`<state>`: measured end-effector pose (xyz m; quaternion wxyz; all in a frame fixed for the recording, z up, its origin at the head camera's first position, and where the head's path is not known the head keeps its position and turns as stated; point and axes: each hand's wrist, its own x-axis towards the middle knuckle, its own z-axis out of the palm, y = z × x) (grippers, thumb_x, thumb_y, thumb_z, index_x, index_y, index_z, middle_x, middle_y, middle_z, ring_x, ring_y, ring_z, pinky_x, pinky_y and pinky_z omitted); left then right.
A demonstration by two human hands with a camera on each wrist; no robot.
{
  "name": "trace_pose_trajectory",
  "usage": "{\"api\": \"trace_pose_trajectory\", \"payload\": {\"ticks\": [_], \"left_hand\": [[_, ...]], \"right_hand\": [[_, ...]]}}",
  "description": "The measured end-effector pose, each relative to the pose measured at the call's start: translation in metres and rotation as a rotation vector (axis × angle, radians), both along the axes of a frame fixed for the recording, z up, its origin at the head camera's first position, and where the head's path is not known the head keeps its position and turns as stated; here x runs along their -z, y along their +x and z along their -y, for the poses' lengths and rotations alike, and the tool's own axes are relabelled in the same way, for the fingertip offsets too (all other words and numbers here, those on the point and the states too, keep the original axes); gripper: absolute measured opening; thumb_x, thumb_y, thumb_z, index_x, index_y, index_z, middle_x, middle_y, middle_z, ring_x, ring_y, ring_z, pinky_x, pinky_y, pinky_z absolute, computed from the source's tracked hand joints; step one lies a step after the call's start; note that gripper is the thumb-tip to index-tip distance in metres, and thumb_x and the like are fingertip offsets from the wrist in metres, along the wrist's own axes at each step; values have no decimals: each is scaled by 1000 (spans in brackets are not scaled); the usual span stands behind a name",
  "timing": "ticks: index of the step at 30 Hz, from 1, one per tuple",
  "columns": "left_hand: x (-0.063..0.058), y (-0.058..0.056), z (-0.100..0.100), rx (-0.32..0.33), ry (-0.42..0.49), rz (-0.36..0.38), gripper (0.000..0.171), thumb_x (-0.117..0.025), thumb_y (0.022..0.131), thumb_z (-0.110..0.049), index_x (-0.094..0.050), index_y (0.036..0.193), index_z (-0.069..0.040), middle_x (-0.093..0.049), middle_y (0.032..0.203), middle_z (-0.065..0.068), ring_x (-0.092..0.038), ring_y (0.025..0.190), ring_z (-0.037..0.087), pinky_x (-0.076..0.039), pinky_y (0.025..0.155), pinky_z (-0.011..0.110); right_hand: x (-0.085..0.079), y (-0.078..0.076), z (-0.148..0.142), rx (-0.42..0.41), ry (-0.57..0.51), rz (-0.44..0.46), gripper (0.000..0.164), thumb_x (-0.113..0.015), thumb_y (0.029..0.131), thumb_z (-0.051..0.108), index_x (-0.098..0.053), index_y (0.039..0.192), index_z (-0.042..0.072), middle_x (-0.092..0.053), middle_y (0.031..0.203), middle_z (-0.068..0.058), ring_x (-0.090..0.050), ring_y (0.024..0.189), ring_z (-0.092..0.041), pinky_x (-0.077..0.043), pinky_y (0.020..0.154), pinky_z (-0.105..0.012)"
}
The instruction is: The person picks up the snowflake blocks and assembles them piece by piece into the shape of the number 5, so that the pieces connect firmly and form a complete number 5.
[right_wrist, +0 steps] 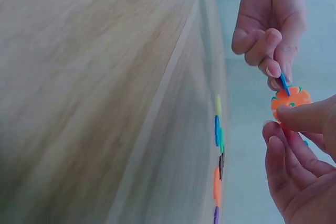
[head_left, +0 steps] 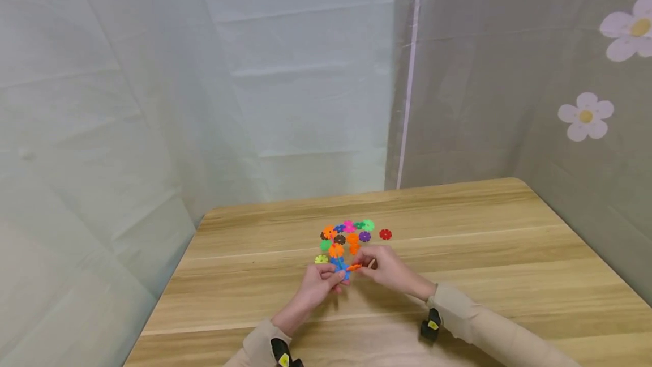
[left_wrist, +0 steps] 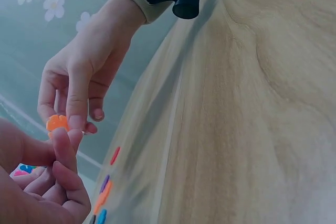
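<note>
Between thumb and fingers, my left hand pinches a blue notched plastic disc. My right hand holds an orange notched disc by its edge. The two discs meet at their rims in the right wrist view, the blue one edge-on against the face of the orange one. Some green shows behind the orange disc; what it belongs to is hidden. In the left wrist view the orange disc sits at the right hand's fingertips, and the left fingers cover the blue disc. Both hands are above the table.
Several loose notched discs lie on the wooden table just beyond the hands, including a yellow disc, a purple disc and a red disc at the right. Pale curtains hang behind the table's far edge.
</note>
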<state>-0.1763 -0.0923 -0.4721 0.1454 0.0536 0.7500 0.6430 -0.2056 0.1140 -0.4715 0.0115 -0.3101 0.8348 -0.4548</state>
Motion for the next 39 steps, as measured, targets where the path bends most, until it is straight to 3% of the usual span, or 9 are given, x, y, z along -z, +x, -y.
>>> {"api": "trace_pose_trajectory", "payload": {"ticks": [10, 16, 23, 30, 35, 39], "left_hand": [[5, -1, 4, -5, 20, 4, 20, -59, 95, -7, -64, 96, 12, -74, 87, 21, -57, 57, 4, -48, 57, 16], [8, -1, 7, 0, 31, -1, 23, -58, 96, -7, -62, 102, 15, -73, 89, 24, -58, 58, 4, -48, 58, 16], [10, -2, 9, 13, 47, 10, 23, -57, 96, -7, -62, 100, 15, -73, 89, 24, -57, 59, 4, -48, 58, 16], [10, 1, 7, 10, 45, 15, 25, -57, 96, -9, -62, 103, 15, -73, 90, 23, -58, 59, 4, -47, 57, 15], [11, 2, 6, 14, 49, 26, 26, -58, 96, -10, -62, 103, 14, -73, 90, 22, -58, 57, 3, -44, 54, 15], [12, 2, 5, 20, 57, 44, 26, -58, 96, -12, -62, 104, 13, -74, 90, 20, -58, 58, 2, -45, 55, 15]], "right_hand": [[2, -5, -2, 19, 103, -3, 18, -64, 84, -7, -69, 92, 9, -70, 92, -3, -63, 81, -13, -52, 71, -18], [6, -9, -1, 37, 227, -30, 17, -63, 87, 0, -70, 102, 4, -68, 91, -2, -57, 77, -7, -50, 69, -17], [9, -10, 1, 33, 384, -1, 41, -64, 88, 5, -57, 128, -4, -58, 82, -2, -48, 66, -7, -44, 56, -17], [8, -9, 5, 75, 482, 55, 55, -64, 91, 11, -45, 140, -5, -54, 85, -6, -43, 64, -12, -38, 52, -20], [8, -9, 7, 87, 553, 48, 54, -64, 91, 15, -46, 140, -2, -58, 95, -11, -45, 69, -14, -40, 56, -23], [7, -9, 5, 64, 539, 27, 42, -64, 91, 13, -56, 130, -2, -59, 95, -11, -46, 72, -14, -42, 59, -24]]}}
